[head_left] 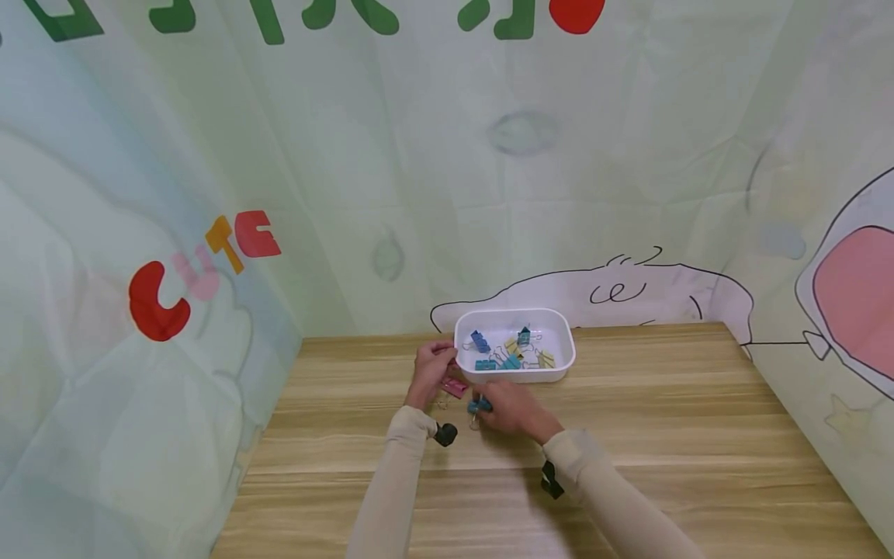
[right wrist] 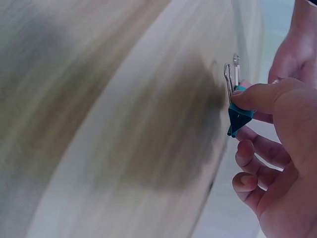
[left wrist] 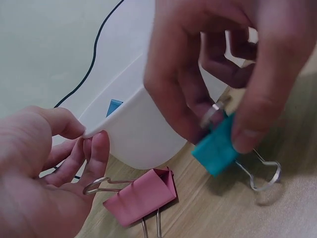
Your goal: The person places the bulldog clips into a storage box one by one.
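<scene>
My left hand (head_left: 429, 373) pinches the left rim of a white tray (head_left: 520, 376) between thumb and fingers. In front of the tray, my right hand (head_left: 513, 408) holds a teal binder clip (left wrist: 218, 148) between thumb and fingers, just over the wood table; both wire handles show in the left wrist view. A pink binder clip (left wrist: 141, 196) lies on the table between the hands, close to the left fingers. Inside the tray lie several binder clips, among them a blue one (head_left: 479, 341), a teal one (head_left: 512, 362) and a yellow one (head_left: 545, 359).
The wood table (head_left: 663, 435) reaches back to a printed curtain (head_left: 628, 171) with drawings and letters. The tray stands at the table's back edge, against the curtain. Curtain panels also hang along the left and right sides.
</scene>
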Action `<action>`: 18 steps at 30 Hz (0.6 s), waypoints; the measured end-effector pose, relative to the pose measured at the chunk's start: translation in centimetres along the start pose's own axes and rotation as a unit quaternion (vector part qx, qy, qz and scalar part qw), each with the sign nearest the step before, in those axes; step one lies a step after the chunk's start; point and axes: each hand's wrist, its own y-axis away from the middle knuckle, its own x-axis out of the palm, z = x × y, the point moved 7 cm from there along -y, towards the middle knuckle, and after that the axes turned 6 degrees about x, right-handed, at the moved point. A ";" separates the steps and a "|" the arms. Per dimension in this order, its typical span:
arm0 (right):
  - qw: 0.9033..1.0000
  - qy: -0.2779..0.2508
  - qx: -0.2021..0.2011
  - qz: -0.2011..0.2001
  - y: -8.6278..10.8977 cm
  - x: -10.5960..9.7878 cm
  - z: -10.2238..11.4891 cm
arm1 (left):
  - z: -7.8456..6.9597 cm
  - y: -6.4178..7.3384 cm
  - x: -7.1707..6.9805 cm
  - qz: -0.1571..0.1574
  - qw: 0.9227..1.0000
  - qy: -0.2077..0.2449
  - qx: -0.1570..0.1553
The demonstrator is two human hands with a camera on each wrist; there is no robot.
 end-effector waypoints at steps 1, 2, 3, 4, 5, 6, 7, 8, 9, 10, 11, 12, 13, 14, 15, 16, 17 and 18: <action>1.000 0.001 -0.003 -0.002 0.0 -0.2 0.1 | 0.0 0.0 0.0 0.000 1.000 0.002 0.000; 1.000 0.003 -0.007 -0.004 0.0 -0.4 0.2 | 0.0 0.0 0.0 0.000 1.000 0.002 0.001; 1.000 0.006 -0.011 -0.006 0.0 -0.7 0.3 | 0.0 0.0 0.0 0.000 1.000 0.002 0.002; 1.000 0.007 -0.013 -0.009 -0.1 -0.9 0.4 | 0.1 0.0 0.0 0.000 1.000 0.002 0.002; 1.000 0.011 -0.017 -0.014 -0.1 -1.2 0.5 | 0.1 0.0 0.0 -0.001 1.000 0.002 0.002; 1.000 0.012 -0.018 -0.018 -0.1 -1.5 0.5 | 0.1 0.0 0.0 -0.001 1.000 0.002 0.002; 0.999 0.016 -0.019 -0.023 -0.2 -1.8 0.6 | 0.2 -0.1 -0.1 -0.002 1.000 0.002 0.003; 0.999 0.019 -0.016 -0.029 -0.2 -2.2 0.5 | 0.2 0.0 -0.1 -0.002 1.000 0.001 0.002; 0.999 0.022 -0.011 -0.035 -0.2 -2.6 0.5 | 0.2 -0.1 -0.1 -0.002 1.000 0.005 0.003; 0.999 0.027 -0.006 -0.040 -0.3 -3.0 0.5 | 0.2 -0.1 0.0 -0.002 1.000 0.008 0.004; 0.998 0.033 -0.003 -0.046 -0.3 -3.4 0.4 | 0.2 -0.1 0.0 -0.001 1.000 0.012 0.006; 0.998 0.036 0.004 -0.048 -0.3 -3.8 0.4 | 0.2 -0.1 0.0 0.001 1.000 0.015 0.007; 0.998 0.042 0.010 -0.051 -0.3 -4.1 0.3 | 0.1 -0.1 0.0 0.002 1.000 0.016 0.005; 0.998 0.046 0.016 -0.051 -0.3 -4.6 0.4 | -0.1 0.0 0.0 0.006 1.000 0.018 0.006; 0.997 0.047 0.018 -0.053 -0.2 -5.1 0.4 | -0.1 -0.1 0.0 0.007 1.000 0.022 0.006; 0.997 0.050 0.019 -0.056 -0.2 -5.6 0.4 | -0.1 -0.1 0.0 0.007 1.000 0.020 0.006; 0.997 0.048 0.021 -0.056 -0.1 -6.2 0.5 | -0.1 -0.1 0.0 0.007 1.000 0.016 0.003; 0.997 0.047 0.025 -0.056 -0.1 -6.8 0.4 | -0.1 -0.1 0.0 0.005 1.000 0.012 -0.001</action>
